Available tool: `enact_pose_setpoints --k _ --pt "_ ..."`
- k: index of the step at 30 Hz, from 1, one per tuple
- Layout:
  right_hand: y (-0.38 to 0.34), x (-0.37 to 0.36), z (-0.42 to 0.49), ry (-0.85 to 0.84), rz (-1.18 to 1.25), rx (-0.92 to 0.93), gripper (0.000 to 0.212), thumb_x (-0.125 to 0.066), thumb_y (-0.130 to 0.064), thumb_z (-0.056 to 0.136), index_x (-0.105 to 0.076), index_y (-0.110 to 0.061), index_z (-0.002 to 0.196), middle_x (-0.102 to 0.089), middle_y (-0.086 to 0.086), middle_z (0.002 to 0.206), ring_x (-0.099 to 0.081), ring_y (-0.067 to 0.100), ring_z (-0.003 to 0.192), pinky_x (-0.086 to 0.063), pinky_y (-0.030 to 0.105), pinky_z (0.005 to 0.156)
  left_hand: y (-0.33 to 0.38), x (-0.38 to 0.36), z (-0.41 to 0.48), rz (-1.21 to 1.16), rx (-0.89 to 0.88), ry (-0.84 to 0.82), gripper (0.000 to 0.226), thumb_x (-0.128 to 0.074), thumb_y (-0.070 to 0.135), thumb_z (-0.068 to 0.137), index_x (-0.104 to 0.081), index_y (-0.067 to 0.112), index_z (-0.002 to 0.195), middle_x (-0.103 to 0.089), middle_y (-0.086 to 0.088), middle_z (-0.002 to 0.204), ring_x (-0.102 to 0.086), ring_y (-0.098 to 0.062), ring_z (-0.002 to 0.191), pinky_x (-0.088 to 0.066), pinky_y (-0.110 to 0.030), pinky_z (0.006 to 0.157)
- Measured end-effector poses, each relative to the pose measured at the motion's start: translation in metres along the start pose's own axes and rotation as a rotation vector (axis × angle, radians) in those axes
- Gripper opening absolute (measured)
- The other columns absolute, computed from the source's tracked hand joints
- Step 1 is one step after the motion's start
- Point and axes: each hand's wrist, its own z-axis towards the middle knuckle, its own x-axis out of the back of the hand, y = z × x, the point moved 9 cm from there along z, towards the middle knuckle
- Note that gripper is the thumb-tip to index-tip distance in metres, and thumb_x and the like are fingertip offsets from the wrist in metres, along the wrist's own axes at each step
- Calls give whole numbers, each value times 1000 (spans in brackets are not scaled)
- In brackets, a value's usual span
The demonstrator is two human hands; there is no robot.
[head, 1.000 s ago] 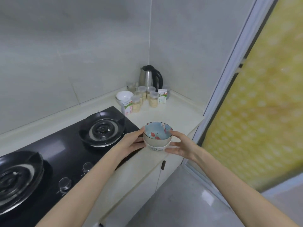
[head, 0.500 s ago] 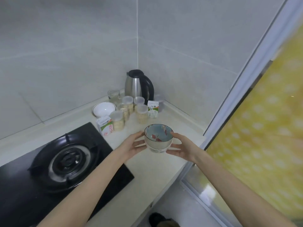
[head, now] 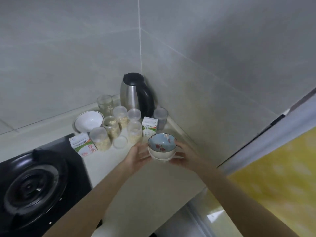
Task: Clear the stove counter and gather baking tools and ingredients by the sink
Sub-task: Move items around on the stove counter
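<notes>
Steel kettle (head: 135, 93), black lid and handle, stands upright in the wall corner at the back of the counter (head: 153, 185). Black gas hob (head: 80, 168) is set into the counter at left. One round burner (head: 30, 185) is in view, with a few pale specks on it. Grey tiled walls (head: 68, 48). Yellow dotted panel (head: 282, 177) at right, pale frame alongside. Glossy floor (head: 210, 218) below.

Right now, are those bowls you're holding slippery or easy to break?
Probably breakable: the stacked bowls look like glazed ceramic. Likely slick too; the left hand and right hand cup both sides. The upper bowl might shift.
</notes>
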Motion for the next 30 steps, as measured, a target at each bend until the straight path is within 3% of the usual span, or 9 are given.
enact_pose_setpoints --k 3,6,8,12,16,18,22,27,30 --pt "-7 5 15 8 -10 0 24 -68 -30 85 -69 -16 104 -68 7 100 -64 26 90 -56 47 83 -2 -8 12 -57 9 28 38 -38 41 99 -62 12 101 -62 -11 106 -60 -23 91 -50 -32 76" --pt "-10 9 27 39 -20 -32 16 -63 -30 89 -69 -14 87 -69 5 79 -63 21 72 -54 43 80 -3 -14 21 -94 18 45 40 -38 41 99 -58 10 112 -59 -13 109 -59 -23 90 -48 -34 81" --pt "-10 9 34 37 -37 -56 19 -60 -32 89 -66 -14 87 -67 3 71 -61 18 65 -53 38 74 -3 -16 25 -115 21 51 40 -38 41 99 -56 10 118 -57 -14 114 -59 -23 91 -47 -34 82" --pt "-11 9 42 38 -86 -71 25 -57 -35 92 -65 -13 101 -66 6 91 -61 19 78 -53 32 68 -4 -19 32 -112 16 54 38 -39 42 99 -60 13 110 -58 -11 115 -58 -21 92 -47 -32 84" --pt "-9 8 48 50 -109 -80 36 -56 -33 93 -62 -10 120 -66 10 106 -61 19 77 -52 30 62 -7 -22 35 -126 20 45 42 -39 45 98 -59 12 117 -60 -9 110 -58 -21 94 -50 -30 79" --pt "-12 10 49 58 -123 -65 34 -55 -32 93 -63 -10 118 -66 9 98 -61 19 73 -51 29 59 -8 -23 35 -141 13 42 46 -37 46 98 -57 11 122 -61 -9 109 -58 -21 95 -50 -30 78" --pt "-13 15 50 68 -164 -45 23 -54 -29 94 -67 -12 101 -67 11 102 -62 20 80 -53 35 73 -11 -28 33 -185 19 19 53 -35 48 98 -52 9 129 -57 -14 121 -57 -24 101 -50 -31 76" --pt "-21 13 40 48 -249 50 21 -45 -17 98 -63 -15 110 -65 1 83 -59 13 71 -49 16 48 -12 -28 28 -187 34 8 55 -35 49 98 -50 8 131 -57 -14 122 -57 -26 104 -49 -33 75" --pt "-39 10 26 53 -392 193 18 -47 -12 95 -60 -20 104 -63 -4 86 -58 10 75 -47 21 62 -8 -19 24 -37 3 66 49 -37 44 99 -50 11 133 -54 -8 127 -54 -28 110 -48 -37 85"
